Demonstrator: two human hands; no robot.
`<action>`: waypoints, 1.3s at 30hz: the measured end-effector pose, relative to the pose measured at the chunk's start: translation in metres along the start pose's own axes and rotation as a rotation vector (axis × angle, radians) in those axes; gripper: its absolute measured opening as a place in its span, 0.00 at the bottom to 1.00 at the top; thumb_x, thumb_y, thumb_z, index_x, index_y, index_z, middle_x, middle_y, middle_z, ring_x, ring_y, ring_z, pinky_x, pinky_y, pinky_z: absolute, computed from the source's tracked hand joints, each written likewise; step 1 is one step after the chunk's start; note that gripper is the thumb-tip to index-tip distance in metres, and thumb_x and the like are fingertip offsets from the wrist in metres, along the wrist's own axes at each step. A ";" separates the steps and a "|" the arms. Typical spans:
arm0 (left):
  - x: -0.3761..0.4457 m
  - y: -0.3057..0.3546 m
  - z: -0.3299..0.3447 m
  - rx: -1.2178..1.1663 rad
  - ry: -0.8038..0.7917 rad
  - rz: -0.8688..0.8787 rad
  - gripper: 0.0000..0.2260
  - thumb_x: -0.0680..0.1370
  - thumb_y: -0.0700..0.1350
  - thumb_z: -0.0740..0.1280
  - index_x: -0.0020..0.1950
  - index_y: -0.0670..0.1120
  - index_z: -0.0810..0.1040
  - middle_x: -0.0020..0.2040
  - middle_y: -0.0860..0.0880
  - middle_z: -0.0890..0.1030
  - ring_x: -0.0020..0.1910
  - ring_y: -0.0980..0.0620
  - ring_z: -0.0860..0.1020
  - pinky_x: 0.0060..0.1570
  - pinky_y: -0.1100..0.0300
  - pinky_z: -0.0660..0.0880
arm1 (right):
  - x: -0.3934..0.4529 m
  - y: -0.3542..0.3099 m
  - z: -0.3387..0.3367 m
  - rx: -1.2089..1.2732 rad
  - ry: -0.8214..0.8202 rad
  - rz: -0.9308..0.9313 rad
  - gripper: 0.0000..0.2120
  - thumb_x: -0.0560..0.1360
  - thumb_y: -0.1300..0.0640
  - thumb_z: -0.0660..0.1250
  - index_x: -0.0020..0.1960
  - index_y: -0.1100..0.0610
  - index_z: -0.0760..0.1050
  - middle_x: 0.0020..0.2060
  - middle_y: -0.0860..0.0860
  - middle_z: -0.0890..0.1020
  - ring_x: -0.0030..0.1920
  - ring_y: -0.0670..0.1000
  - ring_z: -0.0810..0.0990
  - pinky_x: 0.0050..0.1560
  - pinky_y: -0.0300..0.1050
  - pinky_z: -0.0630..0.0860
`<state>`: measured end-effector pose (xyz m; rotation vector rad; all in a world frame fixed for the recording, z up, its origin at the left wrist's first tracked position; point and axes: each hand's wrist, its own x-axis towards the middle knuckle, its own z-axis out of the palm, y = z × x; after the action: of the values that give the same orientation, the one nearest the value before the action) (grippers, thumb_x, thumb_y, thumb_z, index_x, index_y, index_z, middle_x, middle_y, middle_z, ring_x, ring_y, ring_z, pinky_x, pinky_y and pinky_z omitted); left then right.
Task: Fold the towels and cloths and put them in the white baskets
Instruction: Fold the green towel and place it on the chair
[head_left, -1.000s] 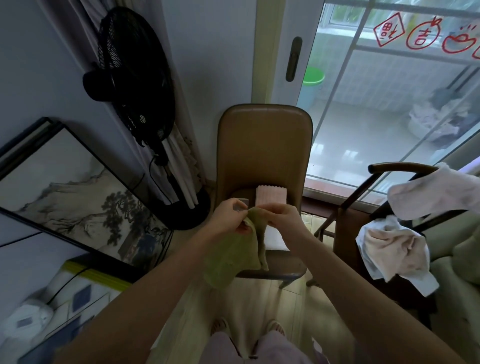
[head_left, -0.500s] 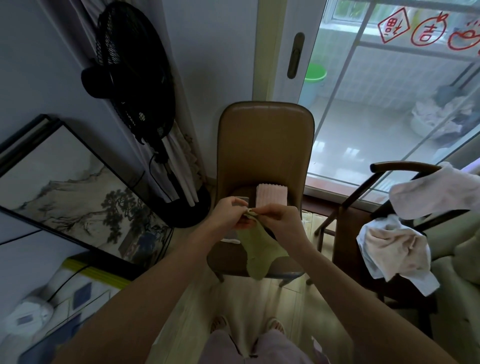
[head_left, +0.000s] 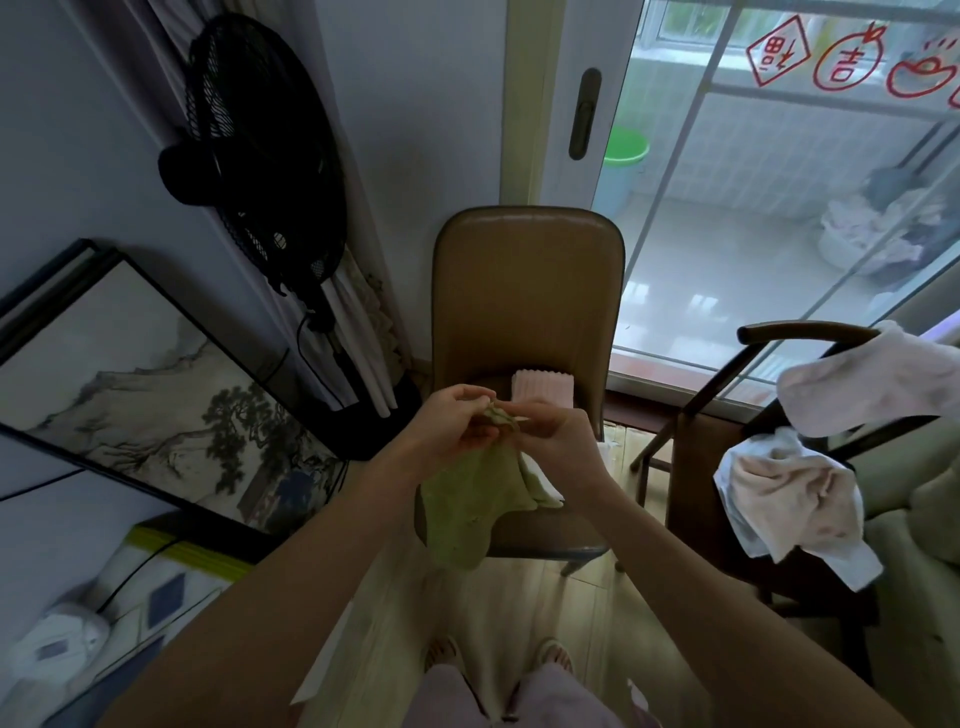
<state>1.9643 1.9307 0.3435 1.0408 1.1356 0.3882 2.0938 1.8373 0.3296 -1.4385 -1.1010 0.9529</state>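
1. Green cloth (head_left: 470, 499): frame centre, hanging limp in front of the brown chair (head_left: 527, 306), top edge bunched between both hands.
2. Left hand (head_left: 452, 423): fingers curled, pinching the cloth's top edge.
3. Right hand (head_left: 558, 441): pinching the same edge, touching the left.
4. Pink folded towel (head_left: 543, 389): on the chair seat, behind the hands.
5. Pale towels (head_left: 789, 499): draped over the dark wooden chair (head_left: 810, 332), right of frame.
6. Black fan (head_left: 265, 150): upper left.

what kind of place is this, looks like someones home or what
Most likely a home, a living room beside a glazed balcony. A brown chair stands by the sliding glass door, a standing fan and a framed painting sit by the wall, and towels are draped over a wooden armchair.
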 end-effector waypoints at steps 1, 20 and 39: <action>-0.003 0.003 -0.003 0.024 -0.011 0.042 0.10 0.83 0.42 0.59 0.58 0.42 0.77 0.43 0.45 0.82 0.35 0.56 0.80 0.33 0.65 0.76 | 0.002 -0.002 -0.001 0.026 0.011 0.008 0.17 0.73 0.69 0.70 0.50 0.47 0.82 0.45 0.45 0.85 0.49 0.47 0.83 0.51 0.41 0.80; -0.001 0.077 0.019 0.116 0.284 0.754 0.09 0.81 0.47 0.63 0.53 0.42 0.77 0.47 0.46 0.80 0.45 0.54 0.78 0.48 0.62 0.76 | 0.041 -0.039 -0.029 0.016 0.058 0.016 0.09 0.72 0.66 0.72 0.43 0.59 0.73 0.27 0.44 0.75 0.32 0.45 0.75 0.38 0.41 0.76; 0.044 0.056 -0.006 0.289 0.789 0.763 0.10 0.83 0.47 0.57 0.49 0.41 0.72 0.46 0.45 0.75 0.45 0.48 0.74 0.47 0.55 0.70 | 0.034 -0.011 -0.065 -0.751 0.011 -0.307 0.14 0.73 0.65 0.63 0.56 0.53 0.70 0.50 0.45 0.75 0.38 0.50 0.76 0.38 0.40 0.70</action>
<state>1.9902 1.9937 0.3652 1.6382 1.4711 1.3588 2.1632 1.8541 0.3494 -1.7733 -1.7186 0.3067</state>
